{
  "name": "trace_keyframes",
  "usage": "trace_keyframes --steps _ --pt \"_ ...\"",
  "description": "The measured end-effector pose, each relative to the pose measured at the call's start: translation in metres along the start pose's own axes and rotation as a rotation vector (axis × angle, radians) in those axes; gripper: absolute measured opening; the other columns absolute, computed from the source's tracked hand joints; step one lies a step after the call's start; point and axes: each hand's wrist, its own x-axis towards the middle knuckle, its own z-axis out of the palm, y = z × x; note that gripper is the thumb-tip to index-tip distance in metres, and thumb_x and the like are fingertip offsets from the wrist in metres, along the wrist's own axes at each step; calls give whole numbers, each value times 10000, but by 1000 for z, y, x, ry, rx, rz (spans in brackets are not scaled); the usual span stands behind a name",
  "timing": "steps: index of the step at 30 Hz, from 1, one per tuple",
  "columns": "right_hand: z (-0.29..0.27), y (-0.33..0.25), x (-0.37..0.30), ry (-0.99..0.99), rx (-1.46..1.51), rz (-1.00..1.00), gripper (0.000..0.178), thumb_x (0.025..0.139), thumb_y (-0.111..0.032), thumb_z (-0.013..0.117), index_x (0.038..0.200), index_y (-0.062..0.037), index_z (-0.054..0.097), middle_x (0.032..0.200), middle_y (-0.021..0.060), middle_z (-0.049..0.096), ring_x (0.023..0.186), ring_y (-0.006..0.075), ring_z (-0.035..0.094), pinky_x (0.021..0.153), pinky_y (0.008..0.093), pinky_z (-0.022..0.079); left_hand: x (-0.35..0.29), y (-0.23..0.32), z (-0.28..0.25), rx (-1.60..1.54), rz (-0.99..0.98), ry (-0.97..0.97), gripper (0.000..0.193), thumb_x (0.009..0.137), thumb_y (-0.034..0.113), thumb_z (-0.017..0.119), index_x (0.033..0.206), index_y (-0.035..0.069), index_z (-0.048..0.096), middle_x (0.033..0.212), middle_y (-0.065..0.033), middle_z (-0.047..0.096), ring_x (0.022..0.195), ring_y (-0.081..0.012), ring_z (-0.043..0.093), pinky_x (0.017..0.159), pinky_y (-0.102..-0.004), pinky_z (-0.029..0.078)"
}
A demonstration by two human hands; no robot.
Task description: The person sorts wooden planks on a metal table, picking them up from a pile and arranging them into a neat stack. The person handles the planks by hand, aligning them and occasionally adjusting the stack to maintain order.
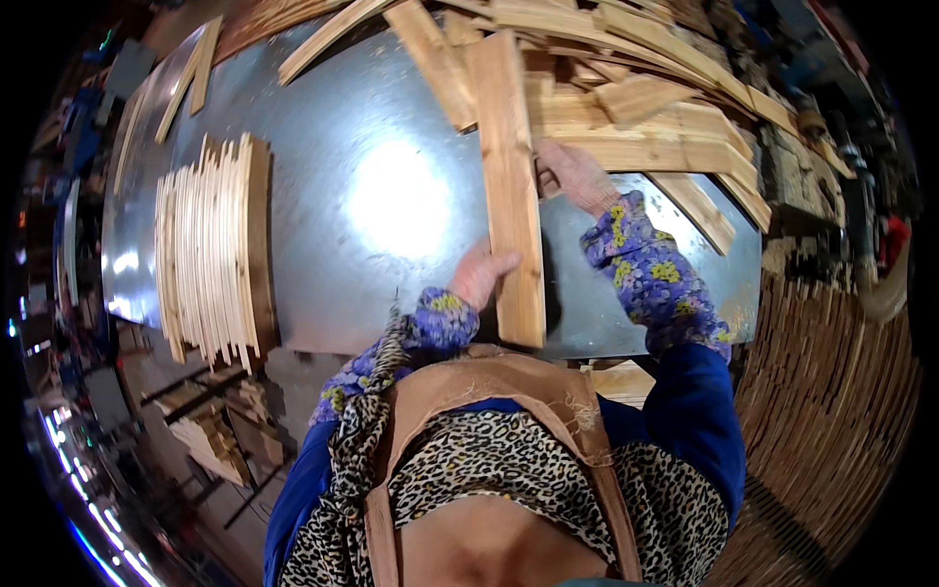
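Here we have the board (511, 196) over the metal table (323, 264), its long axis running away from our body, near end at the table's edge, far end leaning slightly left by the loose boards (636, 127). Our left hand (479, 274) grips its left edge, thumb on top; our right hand (577, 176) curls at its right edge, though we cannot tell if it grips. Leftward, the table bears a slat stack (205, 254), and a dark rack (205, 397) below holds wood.
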Motion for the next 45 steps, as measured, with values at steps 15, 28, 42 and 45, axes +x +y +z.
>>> trace_keyframes --steps 15,28,42,45 --pt "-33 -47 11 74 -1467 292 855 877 -337 838 1613 -125 457 1551 216 533 1416 449 542 1153 504 501 -229 113 -334 1823 179 1232 590 887 230 771 1435 75 618 1460 -225 562 1385 -400 516 1208 -565 373" --pt "291 -121 312 213 -1092 -591 264 1000 -293 648 1072 -53 733 965 202 704 974 367 725 815 471 593 -282 171 -343 1448 142 1145 826 895 468 819 1530 26 529 1537 -305 488 1480 -468 426 1269 -586 306" --pt "272 -229 469 149 782 107 375 999 -428 792 1085 -94 643 810 40 579 653 158 565 544 364 456 -192 219 -323 1253 616 698 811 723 131 879 1451 -5 548 1424 -322 588 1229 -523 623 1047 -596 524" --pt "239 -239 552 226 760 5 387 977 -398 816 1099 -80 633 862 79 627 731 227 639 566 395 504 -114 225 -323 1139 868 587 828 764 137 890 1509 38 541 1500 -309 576 1326 -501 602 1090 -577 516"
